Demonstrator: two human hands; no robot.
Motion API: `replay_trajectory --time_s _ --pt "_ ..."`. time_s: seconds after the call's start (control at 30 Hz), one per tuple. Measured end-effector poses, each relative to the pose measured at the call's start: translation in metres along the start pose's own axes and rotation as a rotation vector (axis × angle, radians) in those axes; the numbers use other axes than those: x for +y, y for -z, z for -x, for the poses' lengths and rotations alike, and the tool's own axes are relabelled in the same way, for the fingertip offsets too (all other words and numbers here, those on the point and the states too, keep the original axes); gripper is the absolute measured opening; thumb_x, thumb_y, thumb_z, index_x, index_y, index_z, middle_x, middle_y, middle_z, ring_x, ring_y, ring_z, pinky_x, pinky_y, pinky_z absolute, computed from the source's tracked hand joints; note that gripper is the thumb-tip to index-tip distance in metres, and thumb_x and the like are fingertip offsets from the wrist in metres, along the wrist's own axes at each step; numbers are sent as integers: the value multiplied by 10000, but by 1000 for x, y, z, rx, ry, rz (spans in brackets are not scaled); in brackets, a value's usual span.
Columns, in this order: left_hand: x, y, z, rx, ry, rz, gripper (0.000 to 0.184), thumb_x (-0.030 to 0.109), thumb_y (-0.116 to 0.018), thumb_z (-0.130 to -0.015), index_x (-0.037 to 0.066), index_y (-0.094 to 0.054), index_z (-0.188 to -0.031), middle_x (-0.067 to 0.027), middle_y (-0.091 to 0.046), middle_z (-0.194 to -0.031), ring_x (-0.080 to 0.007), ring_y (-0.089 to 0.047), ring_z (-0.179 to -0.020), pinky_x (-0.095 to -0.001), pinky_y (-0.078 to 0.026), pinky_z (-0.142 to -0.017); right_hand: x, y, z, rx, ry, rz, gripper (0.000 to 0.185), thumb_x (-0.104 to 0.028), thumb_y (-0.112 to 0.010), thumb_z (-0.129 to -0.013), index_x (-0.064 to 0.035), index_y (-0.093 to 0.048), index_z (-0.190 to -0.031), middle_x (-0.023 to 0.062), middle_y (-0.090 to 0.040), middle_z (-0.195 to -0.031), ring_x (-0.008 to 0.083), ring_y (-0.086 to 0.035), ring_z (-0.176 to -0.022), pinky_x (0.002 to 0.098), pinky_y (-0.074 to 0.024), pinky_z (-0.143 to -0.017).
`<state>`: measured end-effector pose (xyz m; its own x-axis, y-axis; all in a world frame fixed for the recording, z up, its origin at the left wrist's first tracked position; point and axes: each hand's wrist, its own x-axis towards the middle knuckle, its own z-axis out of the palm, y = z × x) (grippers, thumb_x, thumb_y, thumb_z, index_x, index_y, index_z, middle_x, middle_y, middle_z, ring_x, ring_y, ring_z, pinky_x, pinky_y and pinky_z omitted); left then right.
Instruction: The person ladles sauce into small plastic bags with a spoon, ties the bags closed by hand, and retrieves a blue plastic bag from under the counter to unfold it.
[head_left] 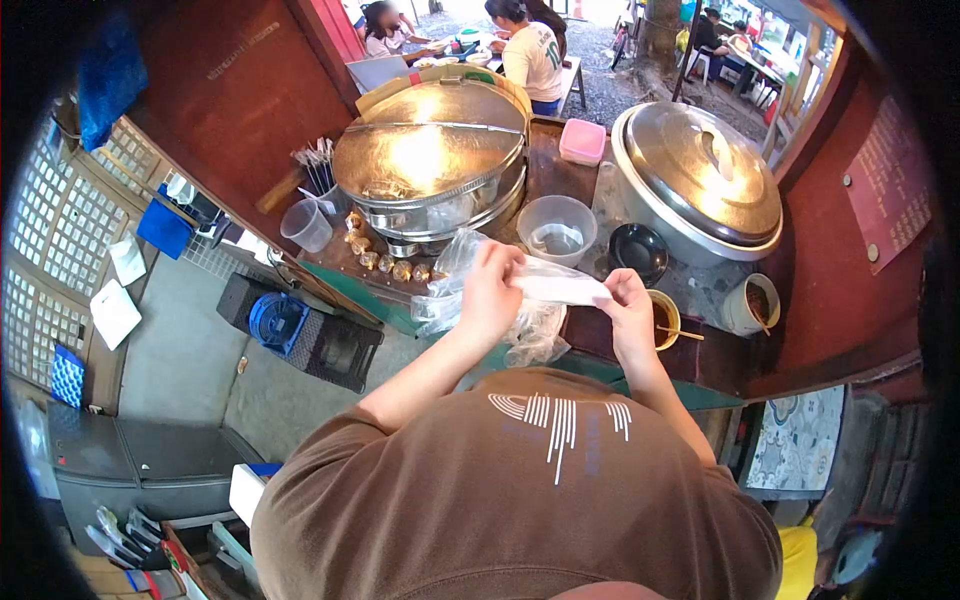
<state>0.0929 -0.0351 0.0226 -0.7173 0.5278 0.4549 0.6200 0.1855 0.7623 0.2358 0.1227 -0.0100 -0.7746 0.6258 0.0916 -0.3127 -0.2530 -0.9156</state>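
Between my hands stretches a white, translucent plastic bag [565, 290], pulled out sideways over the counter's front edge. Its left part is gripped by my left hand [490, 292], fingers closed. My right hand [629, 308] pinches its right end between thumb and fingers. Crumpled clear plastic bags [440, 305] lie around and below my left hand. Just beyond the held bag stand a clear plastic tub [557, 232] and a black bowl [638, 253]. Beside my right hand is a yellowish cup of dark sauce [664, 325] with a stick in it, partly hidden by the hand.
A large lidded steamer [430, 150] stands at the left and a big lidded pot [700, 175] at the right. A pink box [582, 142], small tied bags [385, 264], a clear cup [306, 228] and another sauce container [750, 305] share the counter. People sit beyond it.
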Motion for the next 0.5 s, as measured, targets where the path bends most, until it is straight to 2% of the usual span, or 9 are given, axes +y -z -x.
replay_trajectory --time_s 0.07,0.1,0.17,0.2,0.23,0.33,0.4,0.43,0.5 --pt "-2 3 -5 -3 135 138 204 -112 -545 -689 35 -567 -828 -92 -544 -856 -216 -595 -721 -298 -474 -620 -16 -5 5 -128 -158 -364 198 40 -614 -787 -78 -478 -868 17 -546 -821 113 -558 -835 231 -410 -781" --pt "-6 3 -3 -23 153 218 198 -114 -539 -694 33 -566 -824 -85 -547 -862 -202 -595 -716 -288 -474 -621 -12 -2 3 -212 -112 -395 138 -3 -653 -769 -52 -547 -842 23 -545 -842 128 -546 -851 248 -394 -800" --pt "-22 -1 0 -96 257 375 200 -121 -539 -688 26 -561 -822 -63 -551 -869 -157 -581 -742 -254 -465 -664 -11 6 -1 -260 78 126 68 -13 -660 -770 -28 -610 -813 31 -551 -833 141 -547 -834 240 -412 -762" --pt "-22 -1 1 -135 214 438 201 -122 -546 -685 25 -560 -821 -62 -549 -864 -155 -576 -746 -251 -462 -676 -15 7 -1 -277 165 388 36 -17 -664 -770 -15 -642 -798 34 -554 -829 147 -548 -825 236 -421 -742" --pt "-21 -1 4 -178 173 501 202 -122 -553 -682 25 -558 -820 -60 -547 -859 -152 -571 -751 -248 -458 -689 -21 -2 1 -178 231 674 45 0 -664 -757 -8 -688 -794 49 -545 -828 147 -539 -806 227 -415 -719" --pt "4 11 12 -388 -48 492 214 -54 -645 -676 48 -573 -851 -34 -535 -840 -113 -521 -788 -228 -419 -694 -21 -10 0 21 293 745 127 25 -668 -757 -6 -674 -880 66 -540 -854 152 -543 -805 239 -434 -689" --pt "31 25 10 -543 -261 365 218 0 -691 -686 63 -587 -867 -20 -533 -839 -98 -501 -793 -223 -403 -671 -21 -12 0 44 459 715 147 35 -674 -751 -6 -659 -891 65 -540 -872 159 -545 -804 247 -441 -694" --pt "35 29 10 -570 -260 406 276 144 -716 -740 82 -578 -971 -3 -534 -868 -92 -476 -792 -215 -382 -655 -22 -13 1 51 547 697 158 40 -677 -749 -6 -652 -897 65 -539 -882 162 -546 -803 251 -445 -697" --pt "29 27 10 -532 -5 810 305 225 -679 -799 86 -549 -1036 -3 -533 -896 -96 -485 -791 -219 -393 -651 -22 -12 3 -25 605 637 162 56 -682 -737 -2 -633 -881 67 -536 -906 168 -548 -804 260 -451 -709"
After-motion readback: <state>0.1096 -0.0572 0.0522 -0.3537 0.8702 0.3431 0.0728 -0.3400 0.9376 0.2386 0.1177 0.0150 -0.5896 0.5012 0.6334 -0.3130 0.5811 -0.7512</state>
